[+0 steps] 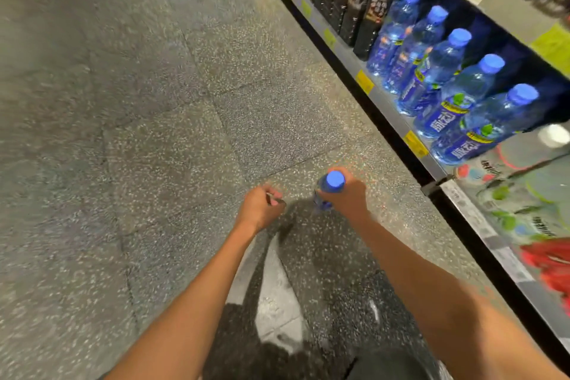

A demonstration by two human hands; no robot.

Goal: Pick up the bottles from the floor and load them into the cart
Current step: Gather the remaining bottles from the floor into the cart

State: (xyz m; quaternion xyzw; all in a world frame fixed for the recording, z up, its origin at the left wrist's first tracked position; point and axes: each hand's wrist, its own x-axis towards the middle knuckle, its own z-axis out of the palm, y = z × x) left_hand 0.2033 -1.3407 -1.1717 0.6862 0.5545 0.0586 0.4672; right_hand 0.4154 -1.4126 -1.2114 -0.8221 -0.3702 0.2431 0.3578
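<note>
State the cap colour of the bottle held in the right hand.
Blue cap on the bottle gripped by the right hand; head view.

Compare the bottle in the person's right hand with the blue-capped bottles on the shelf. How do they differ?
The held bottle hangs over the floor, gripped near the neck by the right hand; the shelf bottles stand in a row on the shelf. The held bottle's label is hidden; the shelf bottles' blue labels show. Both have blue caps and clear blue bodies.

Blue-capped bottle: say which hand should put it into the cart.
Right. The right hand already grips the blue-capped bottle upright by its neck. The left hand is curled beside it, not touching it. No cart is in view.
</note>
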